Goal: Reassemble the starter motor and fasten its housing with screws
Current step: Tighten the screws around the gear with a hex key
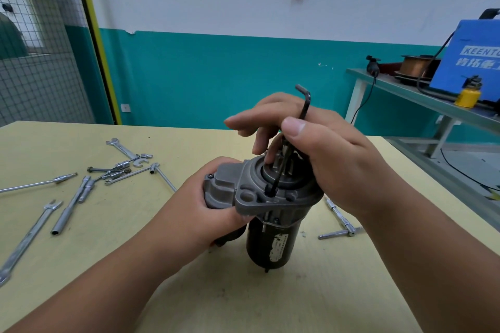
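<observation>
The starter motor [273, 240] stands upright on the yellow table [270, 300], black body below and grey cast housing [251, 201] on top. My left hand [213, 208] grips the housing's left side from below. My right hand [332, 154] pinches a black hex key [304, 108] between thumb and fingers. The key's long leg runs down to a screw hole on the housing flange, its bent end pointing up. A dark screw head [211, 176] shows at the housing's left corner.
Spanners, sockets and T-handle wrenches [89, 184] lie scattered on the table's left. Another T-handle wrench [341, 220] lies right of the motor. A side bench at the right holds a blue welder [470, 62], a wire spool and a yellow can.
</observation>
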The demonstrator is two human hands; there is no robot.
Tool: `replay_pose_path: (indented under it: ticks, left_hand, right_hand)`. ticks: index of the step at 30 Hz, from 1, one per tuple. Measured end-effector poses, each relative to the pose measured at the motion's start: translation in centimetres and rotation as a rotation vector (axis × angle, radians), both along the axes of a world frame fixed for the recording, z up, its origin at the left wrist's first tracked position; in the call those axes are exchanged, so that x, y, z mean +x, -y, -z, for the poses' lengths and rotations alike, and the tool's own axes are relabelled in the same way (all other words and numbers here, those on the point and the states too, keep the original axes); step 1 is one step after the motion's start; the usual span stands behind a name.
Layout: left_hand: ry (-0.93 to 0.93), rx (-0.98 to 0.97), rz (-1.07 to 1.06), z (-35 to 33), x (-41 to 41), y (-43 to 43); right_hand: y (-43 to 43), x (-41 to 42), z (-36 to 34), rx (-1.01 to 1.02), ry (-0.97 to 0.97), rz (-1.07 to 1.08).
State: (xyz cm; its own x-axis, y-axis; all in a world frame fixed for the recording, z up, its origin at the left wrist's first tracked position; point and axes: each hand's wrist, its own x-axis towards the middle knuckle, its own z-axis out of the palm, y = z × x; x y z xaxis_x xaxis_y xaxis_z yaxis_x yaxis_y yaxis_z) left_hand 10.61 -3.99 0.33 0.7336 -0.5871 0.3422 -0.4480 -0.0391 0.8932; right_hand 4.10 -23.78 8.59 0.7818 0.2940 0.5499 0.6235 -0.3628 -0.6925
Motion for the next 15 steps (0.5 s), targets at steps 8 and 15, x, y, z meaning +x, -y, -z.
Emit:
replay_pose_path:
  ticks: [8,15]
  left_hand:
    - [0.03,-0.021,-0.011,-0.03,-0.08,0.12]
    - [0.024,-0.013,-0.012,-0.14,-0.18,0.05]
  right_hand:
    - [-0.89,-0.02,-0.12,0.066,0.032,0.014]
    - [-0.52,-0.29,-0.26,-0.011,0.035,0.067]
